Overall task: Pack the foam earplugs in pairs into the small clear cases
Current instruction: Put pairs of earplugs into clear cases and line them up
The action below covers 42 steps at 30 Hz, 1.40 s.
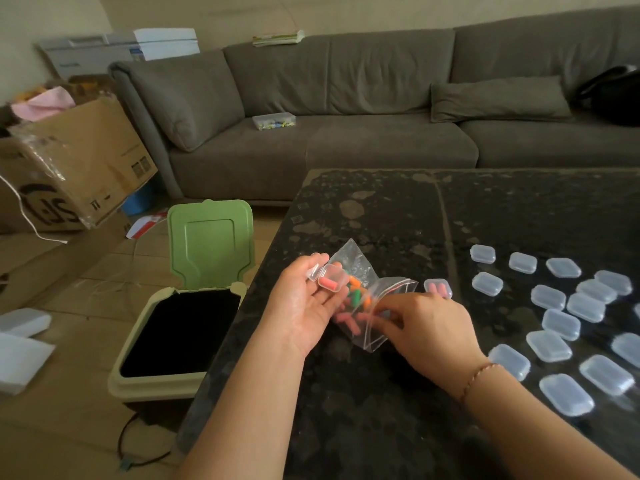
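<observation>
A dark speckled table (381, 209) stands before a grey sofa (346, 98), with a green-lidded bin (180, 323) on the floor at its left. The left hand (304, 306), palm up, holds one open case (333, 280) in curled fingers; a pink earplug (329, 284) lies in it, long axis running left to right. The right hand (422, 327) pinches the mouth of a clear bag (363, 306) holding orange, green and pink plugs. One closed case with two pink plugs (438, 288) lies just beyond that hand. About eighteen empty cases (561, 320) lie to the right.
</observation>
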{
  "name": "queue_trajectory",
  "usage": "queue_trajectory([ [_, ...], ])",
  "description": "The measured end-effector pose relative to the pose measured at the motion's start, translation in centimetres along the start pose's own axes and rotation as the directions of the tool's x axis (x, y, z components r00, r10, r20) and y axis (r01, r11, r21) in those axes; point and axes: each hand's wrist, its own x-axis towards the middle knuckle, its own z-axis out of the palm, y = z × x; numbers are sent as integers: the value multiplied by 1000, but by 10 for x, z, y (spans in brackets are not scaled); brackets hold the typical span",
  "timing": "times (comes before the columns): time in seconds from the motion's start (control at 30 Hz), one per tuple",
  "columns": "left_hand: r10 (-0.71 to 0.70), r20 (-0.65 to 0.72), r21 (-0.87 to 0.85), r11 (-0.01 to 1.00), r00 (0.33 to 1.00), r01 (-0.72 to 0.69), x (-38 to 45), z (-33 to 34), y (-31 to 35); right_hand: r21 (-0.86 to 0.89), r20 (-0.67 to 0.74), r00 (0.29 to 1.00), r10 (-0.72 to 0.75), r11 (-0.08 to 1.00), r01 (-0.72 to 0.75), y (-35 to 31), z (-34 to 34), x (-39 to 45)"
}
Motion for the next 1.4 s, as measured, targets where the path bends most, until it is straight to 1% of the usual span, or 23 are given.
queue_trajectory([
  [0.1, 7, 5, 34, 999, 1000, -7, -1, -1, 2, 53, -18, 999, 45, 998, -43, 6, -16, -4],
  [0.13, 8, 12, 43, 999, 1000, -8, -2, 0, 2, 120, -31, 998, 58, 991, -54, 10, -23, -7],
  [0.17, 8, 21, 55, 998, 1000, -9, -4, 1, 3, 232, -45, 996, 79, 970, -66, 13, -31, -11],
  [0.2, 5, 32, 69, 998, 999, -8, -6, 3, 2, 378, -50, 993, 108, 922, -81, 15, -39, -14],
  [0.27, -13, 65, 97, 995, 998, 6, -12, 11, -3, 654, 15, 986, 168, 744, -136, 16, -46, -17],
  [0.3, -24, 81, 108, 994, 996, 15, -16, 16, -6, 736, 46, 980, 193, 657, -164, 16, -47, -15],
  [0.37, -32, 102, 117, 993, 994, 20, -21, 24, -14, 821, 34, 965, 259, 544, -175, 15, -44, -10],
  [0.4, -33, 112, 98, 995, 993, 22, -22, 27, -17, 846, 11, 958, 285, 508, -161, 14, -42, -8],
  [0.43, -35, 123, 71, 997, 992, 27, -24, 30, -19, 853, -11, 954, 301, 501, -148, 13, -39, -7],
  [0.47, -41, 138, 50, 998, 990, 34, -26, 32, -22, 826, -46, 952, 304, 548, -135, 12, -35, -7],
  [0.53, -59, 174, 25, 998, 983, 56, -29, 36, -26, 682, -152, 953, 264, 725, -92, 9, -29, -9],
  [0.57, -71, 189, 4, 997, 980, 71, -31, 39, -29, 612, -199, 950, 242, 788, -73, 7, -25, -9],
  [0.6, -82, 195, -15, 996, 977, 87, -32, 41, -32, 572, -219, 949, 228, 818, -65, 6, -23, -8],
  [0.73, -86, 195, -11, 996, 977, 89, -34, 45, -36, 473, -210, 954, 215, 876, -93, 9, -14, -4],
  [0.83, -84, 231, 23, 996, 969, 80, -35, 43, -37, 458, -264, 944, 199, 887, -59, 9, -16, -4],
  [0.93, -106, 244, 29, 994, 964, 102, -35, 43, -39, 449, -305, 931, 201, 892, -46, 5, -18, -7],
  [1.0, -108, 242, 24, 994, 964, 105, -37, 44, -39, 467, -311, 924, 221, 882, -53, 3, -17, -8],
  [1.13, -89, 220, 0, 996, 971, 91, -38, 44, -38, 392, -314, 929, 197, 918, -62, 3, -10, -9],
  [1.23, -87, 221, -1, 996, 971, 90, -38, 44, -36, 400, -310, 928, 206, 914, -69, 6, -10, -9],
  [1.3, -91, 224, -14, 995, 970, 96, -36, 43, -36, 456, -291, 930, 226, 887, -73, 7, -13, -8],
  [1.33, -95, 224, -21, 995, 970, 102, -36, 43, -35, 511, -288, 925, 248, 857, -71, 8, -15, -8],
  [1.4, -91, 216, -12, 995, 972, 96, -35, 43, -33, 670, -283, 896, 342, 739, -70, 13, -19, -5],
])
